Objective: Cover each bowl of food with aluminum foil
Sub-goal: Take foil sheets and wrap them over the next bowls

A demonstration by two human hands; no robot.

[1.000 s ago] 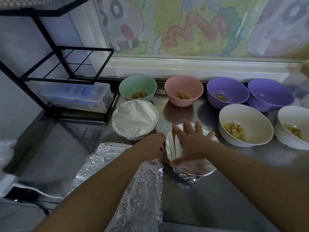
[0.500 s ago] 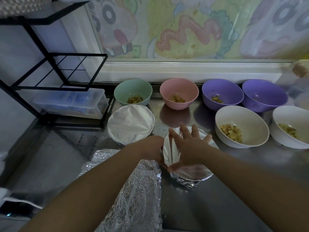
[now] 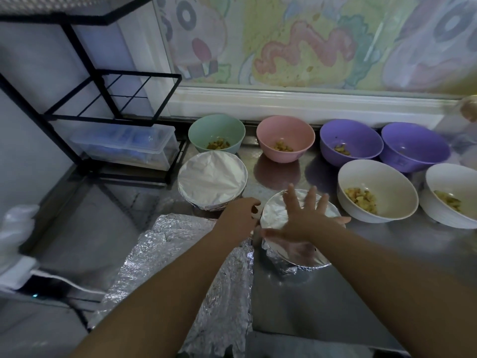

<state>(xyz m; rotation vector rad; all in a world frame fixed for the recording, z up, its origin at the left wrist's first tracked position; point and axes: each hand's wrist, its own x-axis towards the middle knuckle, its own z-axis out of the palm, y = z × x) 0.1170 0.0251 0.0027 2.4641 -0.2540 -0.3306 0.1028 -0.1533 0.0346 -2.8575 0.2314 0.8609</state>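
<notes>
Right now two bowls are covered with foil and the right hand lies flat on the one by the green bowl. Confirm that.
Wrong bowl. Two bowls are covered with foil, but the right hand lies flat on the nearer foiled bowl, beside the white bowl. The farther foiled bowl by the green bowl is untouched. The head view shows it.

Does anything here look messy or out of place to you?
Just one thing: the foil cover under the flat right hand bunches into a crumpled wad at its near side, while the covered bowl beside it is wrapped smooth. Nothing looks spilled.
</notes>
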